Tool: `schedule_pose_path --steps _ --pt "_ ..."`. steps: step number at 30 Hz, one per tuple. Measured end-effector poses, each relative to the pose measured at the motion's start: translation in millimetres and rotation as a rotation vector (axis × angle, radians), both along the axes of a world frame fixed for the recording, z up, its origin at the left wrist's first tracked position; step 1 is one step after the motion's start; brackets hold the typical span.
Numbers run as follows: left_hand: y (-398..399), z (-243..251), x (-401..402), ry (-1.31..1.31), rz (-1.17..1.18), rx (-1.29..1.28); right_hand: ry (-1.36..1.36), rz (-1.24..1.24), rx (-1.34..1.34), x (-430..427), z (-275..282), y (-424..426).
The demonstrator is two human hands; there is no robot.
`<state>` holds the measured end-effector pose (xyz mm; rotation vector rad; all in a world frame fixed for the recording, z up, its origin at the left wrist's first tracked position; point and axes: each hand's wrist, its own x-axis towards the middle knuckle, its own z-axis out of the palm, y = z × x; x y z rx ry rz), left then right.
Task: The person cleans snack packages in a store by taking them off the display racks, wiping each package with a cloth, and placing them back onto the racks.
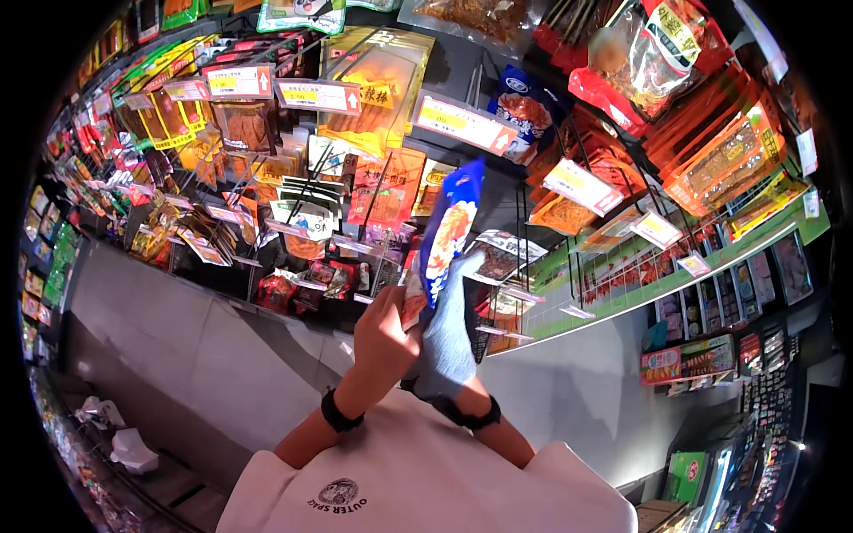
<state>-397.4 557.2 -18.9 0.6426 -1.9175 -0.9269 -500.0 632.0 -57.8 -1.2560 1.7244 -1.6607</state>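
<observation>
My left hand [386, 333], bare with a black band at the wrist, grips the lower edge of a red snack packet [413, 300]. Beside it, my right hand [450, 333] wears a light blue-grey knit glove and holds a blue snack packet [452, 230] upright, its thumb or a finger along the packet's right side. The two packets stand close together, the red one partly hidden behind my left fingers. A similar blue packet [523, 116] hangs on the rack, up and to the right. Orange-red packets [383, 186] hang behind my hands.
Metal display hooks with price tags [466, 123] jut out towards me. Packets of yellow [373, 86], orange [726, 153] and red [666, 60] hang around. A grey floor [200, 360] lies below the rack, with white bags [133, 452] at the lower left. More shelves [726, 300] stand at the right.
</observation>
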Motion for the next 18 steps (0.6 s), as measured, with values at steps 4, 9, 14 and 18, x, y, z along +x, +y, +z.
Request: schedule_pose_path --steps 4,9,14,18 --pt "9.8 -1.3 4.6 -0.163 0.054 -0.189 0.218 -0.028 -0.043 29.8 41.3 -2.3" --pt "12.3 -18.8 -10.0 -0.358 0.305 -0.386 -0.376 0.036 -0.114 3.4 31.9 -2.0" --pt "32.0 8.8 -0.2 -0.337 -0.011 -0.319 -0.756 -0.123 -0.168 -45.4 8.7 7.4" --pt "4.9 2.2 3.4 -0.2 0.035 -0.095 -0.795 -0.144 -0.087 -82.3 -10.0 42.7"
